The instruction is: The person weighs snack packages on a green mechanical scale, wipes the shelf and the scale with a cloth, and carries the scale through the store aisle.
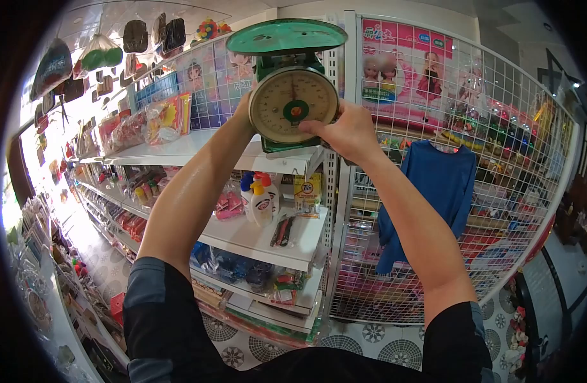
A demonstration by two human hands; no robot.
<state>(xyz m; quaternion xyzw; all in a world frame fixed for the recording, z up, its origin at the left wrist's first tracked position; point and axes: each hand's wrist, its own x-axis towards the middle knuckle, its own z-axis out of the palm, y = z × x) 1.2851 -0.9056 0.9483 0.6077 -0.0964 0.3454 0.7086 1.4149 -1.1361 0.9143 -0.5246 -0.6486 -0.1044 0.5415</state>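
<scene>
A green dial scale [294, 105] with a round, cream-coloured face and a flat green pan [287, 35] on top is held up in front of me, above the top white shelf. My left hand [245, 112] grips its left side, the fingers mostly hidden behind the body. On the right side, my right hand [348, 131] is closed round the scale, with the thumb lying over the lower edge of the dial. The red needle points near the top of the dial. The pan is roughly level.
Below the scale, white shelves [261, 239] hold bottles [261, 199] and packets. A wire grid [498, 159] on the right carries a blue long-sleeved shirt [434, 185] and a pink boxed doll set [405, 70]. Bagged goods hang at upper left. Another shelf runs along the left.
</scene>
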